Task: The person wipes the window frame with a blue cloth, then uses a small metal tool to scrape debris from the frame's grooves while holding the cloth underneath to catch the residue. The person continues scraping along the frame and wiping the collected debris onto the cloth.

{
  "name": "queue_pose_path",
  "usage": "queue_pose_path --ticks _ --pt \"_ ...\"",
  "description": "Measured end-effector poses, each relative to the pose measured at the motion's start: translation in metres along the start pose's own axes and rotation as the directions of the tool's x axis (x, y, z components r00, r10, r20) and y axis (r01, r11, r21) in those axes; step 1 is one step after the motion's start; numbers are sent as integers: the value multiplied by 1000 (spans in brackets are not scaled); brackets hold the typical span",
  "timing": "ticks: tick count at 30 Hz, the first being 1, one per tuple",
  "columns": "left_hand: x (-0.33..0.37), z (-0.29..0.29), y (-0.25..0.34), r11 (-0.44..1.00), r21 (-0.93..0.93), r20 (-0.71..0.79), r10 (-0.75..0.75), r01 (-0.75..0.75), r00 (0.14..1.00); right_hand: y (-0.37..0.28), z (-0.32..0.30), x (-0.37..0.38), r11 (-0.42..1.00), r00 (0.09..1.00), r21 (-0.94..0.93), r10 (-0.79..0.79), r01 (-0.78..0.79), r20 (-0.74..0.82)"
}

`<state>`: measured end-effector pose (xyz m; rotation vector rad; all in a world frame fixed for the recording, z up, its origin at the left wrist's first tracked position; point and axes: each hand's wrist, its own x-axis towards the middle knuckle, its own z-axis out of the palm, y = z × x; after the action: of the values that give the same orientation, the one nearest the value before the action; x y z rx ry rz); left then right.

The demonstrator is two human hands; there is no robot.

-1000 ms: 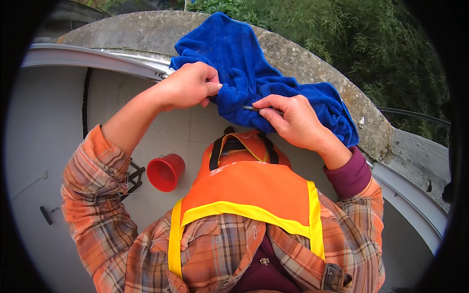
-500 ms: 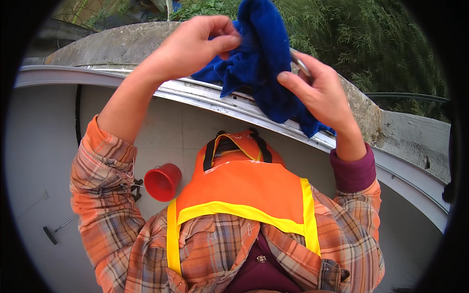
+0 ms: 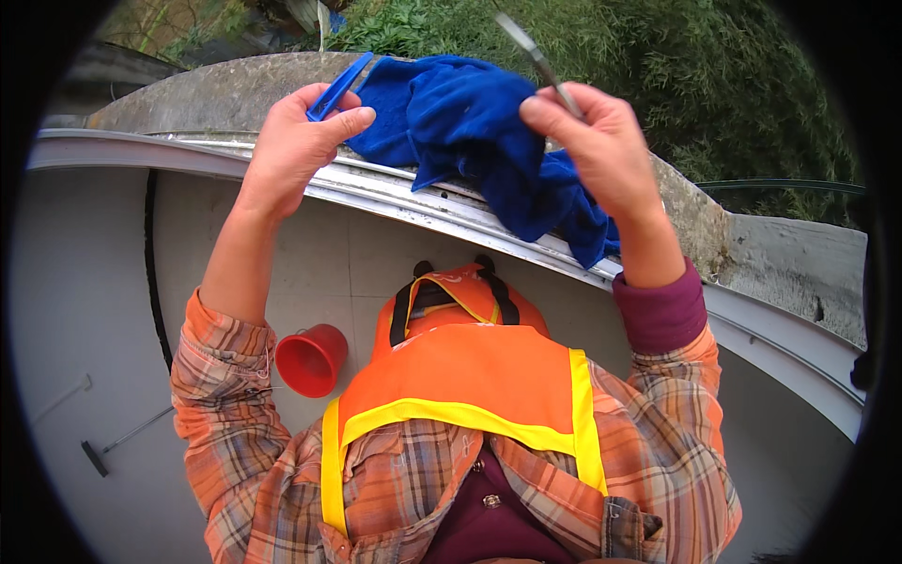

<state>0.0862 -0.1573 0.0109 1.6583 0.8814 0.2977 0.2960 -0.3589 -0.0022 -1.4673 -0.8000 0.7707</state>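
My left hand (image 3: 299,150) is closed, pinching a slim blue plastic piece (image 3: 340,86) with a tapered end between thumb and fingers. In my right hand (image 3: 609,155) is a thin metal tool (image 3: 539,62), its far end raised up and away and slightly blurred; its exact kind cannot be made out. Between my hands a crumpled blue cloth (image 3: 470,117) lies over the concrete ledge (image 3: 225,92) and the white window track (image 3: 413,199), with one end hanging over the near side.
A red bucket (image 3: 312,361) stands on the pale floor (image 3: 310,254) below, left of my orange apron (image 3: 460,367). A long-handled tool with a dark head (image 3: 95,459) is at the lower left. Beyond the ledge grow green plants (image 3: 695,94).
The cloth, earlier held up between my hands, now lies lower on the ledge. My left hand has moved left, showing the blue piece. The metal tool has come out from behind the cloth.
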Motion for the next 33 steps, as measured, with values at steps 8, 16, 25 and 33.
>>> queue_pose_path --ticks 8,16,25,33 --pt "35 68 -8 998 45 237 37 -50 971 -27 -50 -10 920 992 373 -100 122 -76" --pt "45 9 57 700 444 -119 665 -559 737 -43 -86 -34 969 937 12 -235 247 -259" --pt "-21 -51 57 643 583 45 584 -496 810 -27 -40 -57 992 964 -100 99 -76 246" --pt "-73 -35 -51 534 746 97 504 -398 858 -27 -6 -25 862 935 -477 11 171 355"
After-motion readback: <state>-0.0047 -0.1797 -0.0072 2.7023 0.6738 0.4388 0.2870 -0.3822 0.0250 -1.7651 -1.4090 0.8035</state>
